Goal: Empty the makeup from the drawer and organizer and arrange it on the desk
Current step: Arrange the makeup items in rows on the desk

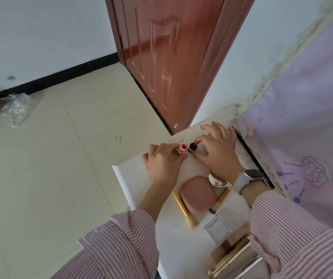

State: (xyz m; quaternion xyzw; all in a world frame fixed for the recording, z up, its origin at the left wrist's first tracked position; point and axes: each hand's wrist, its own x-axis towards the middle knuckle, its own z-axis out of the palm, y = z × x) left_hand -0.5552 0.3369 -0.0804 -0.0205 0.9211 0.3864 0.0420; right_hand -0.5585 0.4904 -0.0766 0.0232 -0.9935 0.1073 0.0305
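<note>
On the white desk (129, 178) my left hand (162, 164) grips a small pink tube (182, 149) standing upright at the far end. Beside it my right hand (217, 152) pinches a small black tube with a red tip (192, 148), also upright. The two tubes stand almost touching. Nearer to me lie a pink rounded compact (197, 194), a silver round compact (218, 181) partly under my right wrist, a gold-handled brush (183, 208), a second gold handle (223, 195), a clear square case (218, 228), pink tubes (230, 243) and a gold tube (230, 256).
A long black pencil (252, 156) lies along the desk's right edge against lilac fabric (302, 117). A brown door (167, 57) stands behind the desk. Tiled floor (50, 168) lies to the left, with crumpled clear plastic (12, 107) by the wall.
</note>
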